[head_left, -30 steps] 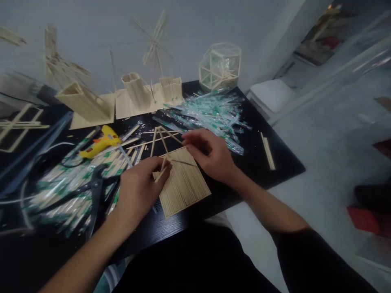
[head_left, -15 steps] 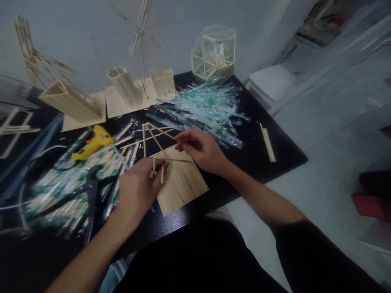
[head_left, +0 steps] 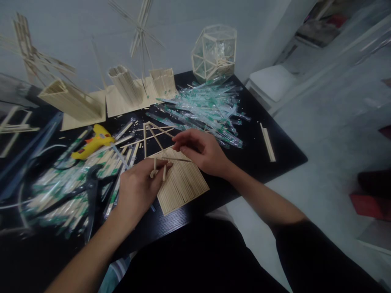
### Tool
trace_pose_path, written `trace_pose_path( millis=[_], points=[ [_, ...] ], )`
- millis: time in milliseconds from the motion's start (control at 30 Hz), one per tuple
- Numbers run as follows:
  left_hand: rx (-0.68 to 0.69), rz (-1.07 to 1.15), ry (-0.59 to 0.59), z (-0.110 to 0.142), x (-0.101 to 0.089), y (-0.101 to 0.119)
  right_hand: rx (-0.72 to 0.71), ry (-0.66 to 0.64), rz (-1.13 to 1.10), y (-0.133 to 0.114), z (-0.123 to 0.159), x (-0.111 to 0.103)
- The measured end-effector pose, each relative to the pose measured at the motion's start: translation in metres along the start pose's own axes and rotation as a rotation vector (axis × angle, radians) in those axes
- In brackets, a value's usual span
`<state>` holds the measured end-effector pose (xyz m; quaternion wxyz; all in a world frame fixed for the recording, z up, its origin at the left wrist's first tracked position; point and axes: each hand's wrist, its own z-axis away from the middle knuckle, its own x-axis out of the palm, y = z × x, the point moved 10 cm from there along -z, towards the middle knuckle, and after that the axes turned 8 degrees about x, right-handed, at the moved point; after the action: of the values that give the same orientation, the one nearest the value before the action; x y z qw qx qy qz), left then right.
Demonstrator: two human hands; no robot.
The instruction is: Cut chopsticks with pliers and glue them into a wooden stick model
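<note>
Over a flat panel of glued wooden sticks near the table's front edge stands a peaked frame of thin wooden sticks. My left hand is closed around the frame's near left part, with short stick ends poking out between thumb and fingers. Curled and pinching, my right hand has its fingertips on the frame's right slanting stick. One stick runs across between both hands. Parts of the frame behind my fingers are hidden, and I cannot tell whether it touches the panel.
Left of my hands lie a yellow glue gun, black pliers and several wrapped chopsticks. Crumpled plastic wrappers are heaped behind. Stick-built models and a faceted box line the back. Loose sticks lie right.
The view has shifted slightly. My left hand has turned the stick frame a little, and my right fingertips have come onto its right slanting stick. Over the last half second, little has moved.
</note>
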<state>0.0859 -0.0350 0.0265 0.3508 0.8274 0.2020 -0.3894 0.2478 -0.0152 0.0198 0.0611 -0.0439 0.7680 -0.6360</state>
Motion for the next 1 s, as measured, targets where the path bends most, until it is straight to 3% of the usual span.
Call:
trace_pose_path(
  millis=[167, 300, 533, 1000],
  points=[
    [-0.065, 0.061, -0.030, 0.002, 0.003, -0.002, -0.125, -0.110, -0.005, -0.031, 0.008, 0.008],
    [-0.111, 0.085, -0.056, 0.001, 0.003, -0.006, -0.136, -0.167, -0.060, -0.042, 0.011, 0.013],
    [-0.159, 0.181, -0.124, -0.001, 0.003, -0.011, -0.062, -0.187, -0.115, -0.042, 0.011, 0.020],
    [-0.128, 0.233, -0.158, -0.002, 0.003, -0.007, -0.052, -0.176, -0.143, -0.043, 0.007, 0.024]
  ],
)
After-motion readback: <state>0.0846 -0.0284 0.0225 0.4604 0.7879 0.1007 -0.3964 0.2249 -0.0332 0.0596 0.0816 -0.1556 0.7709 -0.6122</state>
